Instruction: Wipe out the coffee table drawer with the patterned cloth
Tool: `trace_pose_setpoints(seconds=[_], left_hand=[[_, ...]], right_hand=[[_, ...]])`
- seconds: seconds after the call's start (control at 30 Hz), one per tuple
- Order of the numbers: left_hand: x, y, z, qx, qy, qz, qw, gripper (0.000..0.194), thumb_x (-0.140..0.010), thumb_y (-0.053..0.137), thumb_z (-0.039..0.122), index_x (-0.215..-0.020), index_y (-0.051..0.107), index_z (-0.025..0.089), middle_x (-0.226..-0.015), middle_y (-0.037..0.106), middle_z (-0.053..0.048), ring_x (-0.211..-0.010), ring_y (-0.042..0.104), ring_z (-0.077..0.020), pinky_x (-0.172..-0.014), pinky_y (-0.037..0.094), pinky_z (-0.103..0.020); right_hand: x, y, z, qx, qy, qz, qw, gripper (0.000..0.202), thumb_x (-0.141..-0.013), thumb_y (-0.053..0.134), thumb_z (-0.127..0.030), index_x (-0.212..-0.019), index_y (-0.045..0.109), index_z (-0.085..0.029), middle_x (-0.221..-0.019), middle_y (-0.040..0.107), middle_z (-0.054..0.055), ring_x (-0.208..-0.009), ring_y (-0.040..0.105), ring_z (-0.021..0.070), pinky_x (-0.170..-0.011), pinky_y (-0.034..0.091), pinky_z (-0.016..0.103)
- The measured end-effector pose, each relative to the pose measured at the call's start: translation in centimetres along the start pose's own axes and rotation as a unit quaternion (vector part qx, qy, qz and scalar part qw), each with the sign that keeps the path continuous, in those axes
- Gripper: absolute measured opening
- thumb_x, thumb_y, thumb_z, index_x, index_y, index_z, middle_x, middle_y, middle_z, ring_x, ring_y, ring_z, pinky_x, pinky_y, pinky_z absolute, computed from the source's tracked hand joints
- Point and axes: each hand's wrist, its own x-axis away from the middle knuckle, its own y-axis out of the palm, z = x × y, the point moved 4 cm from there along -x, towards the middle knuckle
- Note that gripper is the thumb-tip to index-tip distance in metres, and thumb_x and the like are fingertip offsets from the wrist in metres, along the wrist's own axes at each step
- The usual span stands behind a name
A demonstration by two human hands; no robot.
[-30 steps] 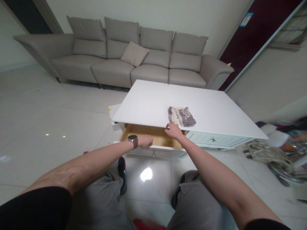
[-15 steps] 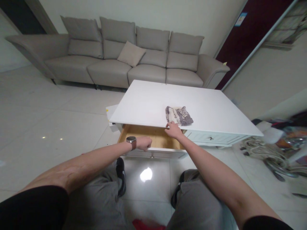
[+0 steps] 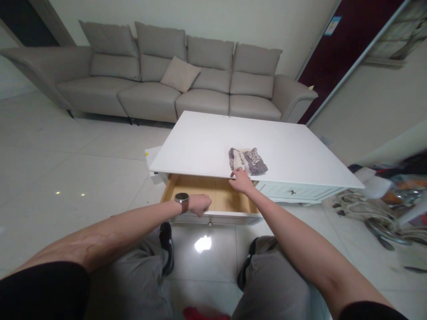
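Observation:
A white coffee table [image 3: 200,142] stands before me, its left front drawer [image 3: 187,184] pulled out, showing a pale wooden interior. My left hand [image 3: 199,204], with a watch on its wrist, has its fingers curled over the top of the drawer front. On the tabletop lies a folded cloth [image 3: 255,161], patterned in grey-brown and cream, close to the front edge. My right hand [image 3: 240,181] is at that edge over the drawer's back right part. Its fingers are slightly bent and apart, with the fingertips at the cloth's near edge; whether they press on it I cannot tell.
A grey sofa [image 3: 150,93] with a beige cushion [image 3: 180,74] stands behind the table. A second drawer [image 3: 293,192] on the right is closed. Cables and assorted items [image 3: 373,213] lie on the floor at the right. Something red [image 3: 203,314] lies between my feet.
The drawer has come slightly farther out toward me, with my left hand on its front. My right hand and the cloth have hardly moved; the view has shifted slightly.

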Motion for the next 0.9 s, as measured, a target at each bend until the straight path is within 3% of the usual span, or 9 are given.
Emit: trace_pose_setpoints(seconds=[0.17,0.37,0.53,0.67,0.8,0.9], left_hand=[[0.5,0.1,2.1,-0.009,-0.028,-0.037,0.999,0.017,-0.062,0.077,0.013,-0.078,0.083,0.012,-0.076,0.075,-0.018,-0.065,0.064,-0.0252,-0.055,0.045,-0.034],[1.6,0.7,4.7,0.001,-0.028,-0.074,0.997,0.021,-0.06,0.081,0.012,-0.081,0.084,0.012,-0.076,0.075,-0.017,-0.067,0.067,-0.026,-0.059,0.049,-0.034],[2.4,1.0,5.4,-0.007,-0.017,-0.081,0.997,0.021,-0.066,0.08,0.015,-0.087,0.084,0.012,-0.081,0.076,-0.019,-0.073,0.07,-0.028,-0.06,0.051,-0.034],[2.9,1.2,5.8,-0.025,-0.017,-0.069,0.997,0.021,-0.069,0.077,0.015,-0.089,0.083,0.01,-0.089,0.077,-0.021,-0.079,0.072,-0.0298,-0.064,0.054,-0.035],[3.0,1.7,6.6,-0.026,-0.007,-0.068,0.997,0.017,-0.068,0.077,0.015,-0.084,0.082,0.012,-0.085,0.077,-0.02,-0.076,0.072,-0.0288,-0.063,0.054,-0.035],[2.8,2.0,6.8,-0.021,-0.011,-0.053,0.998,0.012,-0.063,0.081,0.015,-0.075,0.08,0.013,-0.079,0.076,-0.018,-0.071,0.071,-0.0282,-0.061,0.053,-0.034]], right_hand=[[-0.1,0.0,0.0,-0.007,-0.001,0.012,1.0,0.027,-0.085,0.061,-0.031,-0.11,0.068,-0.022,-0.137,0.05,0.011,-0.127,0.046,0.0328,-0.105,0.046,0.045],[0.0,0.1,-0.4,-0.001,0.002,0.005,1.0,0.027,-0.085,0.061,-0.031,-0.11,0.067,-0.023,-0.137,0.05,0.011,-0.129,0.045,0.0337,-0.103,0.048,0.046],[0.2,-0.1,-0.4,0.005,-0.001,0.0,1.0,0.03,-0.085,0.06,-0.03,-0.114,0.068,-0.022,-0.138,0.05,0.012,-0.128,0.045,0.0339,-0.103,0.047,0.046],[0.1,-0.6,0.2,0.015,-0.006,0.035,0.999,0.037,-0.085,0.062,-0.027,-0.121,0.068,-0.02,-0.145,0.047,0.014,-0.132,0.043,0.0344,-0.11,0.041,0.045],[0.0,-1.4,0.9,0.04,0.008,0.084,0.996,0.047,-0.087,0.063,-0.032,-0.134,0.064,-0.027,-0.16,0.035,0.012,-0.143,0.033,0.0419,-0.113,0.037,0.057],[-0.4,-1.6,1.5,0.056,0.031,0.086,0.994,0.054,-0.09,0.062,-0.039,-0.144,0.058,-0.035,-0.168,0.026,0.008,-0.147,0.026,0.0484,-0.11,0.036,0.067]])
